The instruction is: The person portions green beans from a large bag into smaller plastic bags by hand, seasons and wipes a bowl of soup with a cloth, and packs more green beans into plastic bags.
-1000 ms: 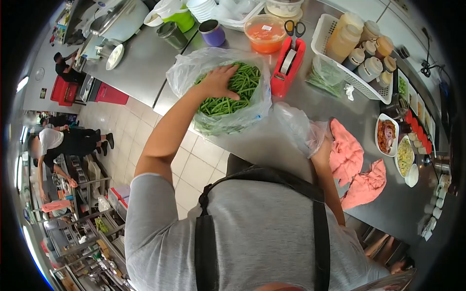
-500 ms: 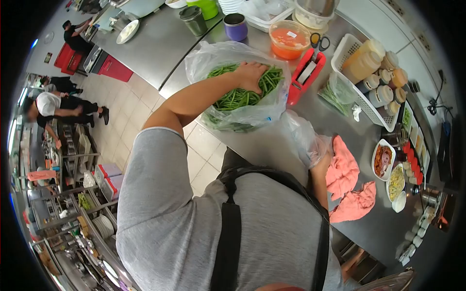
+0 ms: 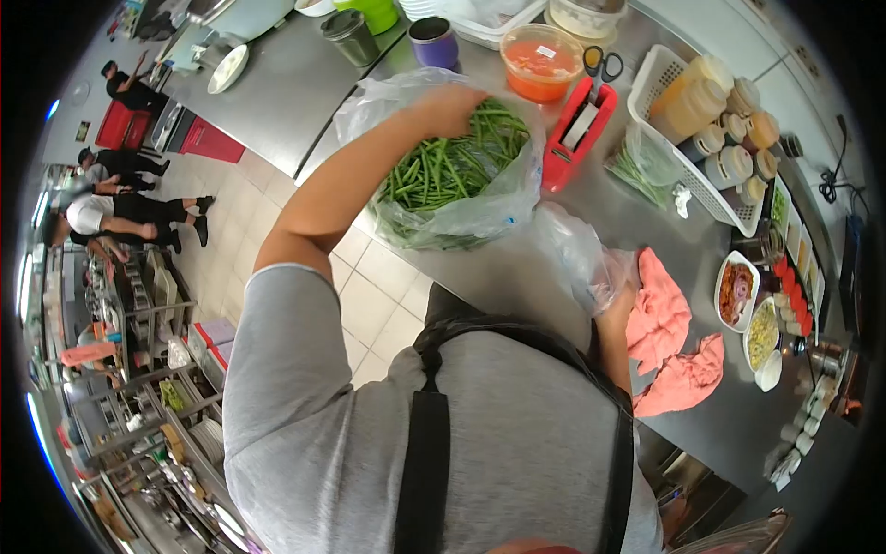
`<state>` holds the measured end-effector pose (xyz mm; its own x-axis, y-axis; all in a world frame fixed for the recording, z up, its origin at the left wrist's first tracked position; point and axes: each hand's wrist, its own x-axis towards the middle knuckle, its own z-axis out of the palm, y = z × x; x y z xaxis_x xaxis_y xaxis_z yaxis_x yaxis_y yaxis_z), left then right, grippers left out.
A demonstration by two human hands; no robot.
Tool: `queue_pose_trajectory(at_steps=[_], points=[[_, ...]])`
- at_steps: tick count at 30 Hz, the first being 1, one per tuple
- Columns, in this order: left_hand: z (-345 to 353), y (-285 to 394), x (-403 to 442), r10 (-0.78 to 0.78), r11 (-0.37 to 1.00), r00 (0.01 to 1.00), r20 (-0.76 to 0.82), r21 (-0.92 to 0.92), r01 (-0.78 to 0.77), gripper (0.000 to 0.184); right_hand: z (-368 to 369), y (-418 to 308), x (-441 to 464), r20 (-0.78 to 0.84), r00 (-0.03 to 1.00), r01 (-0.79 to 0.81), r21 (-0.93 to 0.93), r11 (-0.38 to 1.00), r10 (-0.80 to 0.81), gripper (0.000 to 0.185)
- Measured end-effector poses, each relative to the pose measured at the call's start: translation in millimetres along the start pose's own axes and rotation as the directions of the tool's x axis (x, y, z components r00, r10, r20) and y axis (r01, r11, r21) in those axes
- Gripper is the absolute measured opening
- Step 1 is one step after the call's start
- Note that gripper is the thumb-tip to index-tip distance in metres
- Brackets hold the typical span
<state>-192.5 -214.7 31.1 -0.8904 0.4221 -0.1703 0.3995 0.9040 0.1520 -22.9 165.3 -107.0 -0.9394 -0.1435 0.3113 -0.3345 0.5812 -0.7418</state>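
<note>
A large clear plastic bag (image 3: 369,106) full of cut green beans (image 3: 438,175) lies open on the steel counter. My left hand (image 3: 449,109) is in the bag at the far side of the beans, its fingers bent down, blurred and mostly hidden. Lower right, my right hand (image 3: 609,284) grips a smaller clear plastic bag (image 3: 565,242), with the film wrapped over the fingers. Beside that hand lies a crumpled pink cloth (image 3: 657,309). A red tape dispenser (image 3: 560,159) with scissors (image 3: 602,65) in its end stands right of the beans.
A white basket (image 3: 660,83) of sauce bottles stands at the right, with a small bag of beans (image 3: 641,175) beside it. Behind are a tub of orange liquid (image 3: 540,69), a purple cup (image 3: 434,44) and a dark tumbler (image 3: 349,37). Other people (image 3: 92,214) stand across the aisle.
My left hand has shifted slightly left and up, from lying spread on top of the beans to fingers turned down. My right hand stays with the small bag.
</note>
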Motion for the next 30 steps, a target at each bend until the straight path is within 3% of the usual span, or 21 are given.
queue_pose_trajectory(at_steps=[1, 2, 4, 6, 8, 9, 11, 14, 15, 17, 18, 19, 23, 28, 30], points=[[-14.9, 5.2, -5.1, -0.091, 0.994, 0.995, 0.045, 0.059, 0.089, 0.048, 1.0, 3.6, -2.3, 0.006, 1.000, -0.011, -0.017, 1.000, 0.011, 0.036], [-22.2, 6.8, -10.2, -0.084, 0.995, 0.995, 0.053, 0.059, 0.081, 0.048, 0.6, 2.1, -0.8, 0.003, 1.000, -0.021, -0.018, 1.000, 0.021, 0.036], [-27.9, 7.7, -21.9, 0.028, 0.996, 0.998, -0.053, 0.081, -0.024, 0.047, -0.2, -4.3, 5.4, -0.009, 0.999, 0.038, -0.033, 0.999, -0.038, 0.037], [-19.1, 10.4, -32.1, 0.075, 0.996, 0.997, -0.031, 0.059, -0.073, 0.054, 0.8, -3.2, 4.5, -0.001, 1.000, 0.015, 0.011, 1.000, -0.015, 0.038], [-12.0, 12.1, -40.8, 0.185, 0.981, 0.948, 0.260, 0.003, -0.192, 0.070, -0.1, 1.4, 2.0, 0.003, 1.000, -0.004, 0.050, 0.999, 0.004, 0.038], [-13.6, 9.0, -43.3, 0.191, 0.980, 0.945, 0.264, 0.001, -0.199, 0.070, -0.2, 6.4, 0.8, 0.030, 0.999, -0.011, 0.000, 1.000, 0.011, 0.038], [-20.3, 1.3, -49.3, 0.230, 0.967, 0.970, 0.076, -0.132, -0.219, 0.079, 1.0, 10.0, -0.4, 0.056, 0.998, -0.024, -0.050, 0.998, 0.027, 0.039], [-34.0, 2.5, -63.4, 0.119, 0.993, 0.983, 0.137, -0.019, -0.118, 0.087, 1.8, 11.2, -3.4, 0.034, 0.999, -0.023, -0.061, 0.998, 0.025, 0.040], [-19.7, -1.6, -64.8, 0.179, 0.979, 0.964, 0.197, 0.061, -0.195, 0.098, 3.0, 12.8, -4.2, 0.028, 0.999, -0.026, -0.051, 0.998, 0.028, 0.037], [19.9, 11.3, -76.2, 0.160, 0.978, 0.973, 0.165, 0.105, -0.179, 0.104, 1.9, 6.6, -3.2, 0.017, 0.999, -0.031, -0.039, 0.999, 0.032, 0.035], [32.8, 19.3, -77.4, 0.141, 0.976, 0.981, 0.131, 0.150, -0.160, 0.111, -1.1, -5.5, 1.1, 0.004, 0.997, -0.079, 0.033, 0.996, 0.078, 0.033], [41.4, 22.6, -71.8, 0.083, 0.987, 0.973, 0.215, 0.117, -0.110, 0.119, -2.6, -12.3, 1.9, -0.004, 0.992, -0.125, 0.104, 0.987, 0.126, 0.031], [36.1, 28.3, -65.9, 0.047, 0.993, 0.977, 0.210, 0.096, -0.068, 0.118, -5.8, 0.7, -13.2, -0.119, 0.991, -0.034, 0.194, 0.980, 0.058, 0.028], [43.4, 27.1, -66.3, 0.071, 0.994, 0.994, 0.087, 0.073, -0.077, 0.107, -24.0, 0.0, -29.4, -0.362, 0.908, -0.068, 0.368, 0.927, 0.211, 0.012], [45.5, 24.4, -66.6, 0.079, 0.993, 0.994, 0.075, 0.084, -0.085, 0.104, -36.0, -13.0, -26.8, -0.348, 0.900, -0.088, 0.446, 0.891, 0.263, 0.008]])
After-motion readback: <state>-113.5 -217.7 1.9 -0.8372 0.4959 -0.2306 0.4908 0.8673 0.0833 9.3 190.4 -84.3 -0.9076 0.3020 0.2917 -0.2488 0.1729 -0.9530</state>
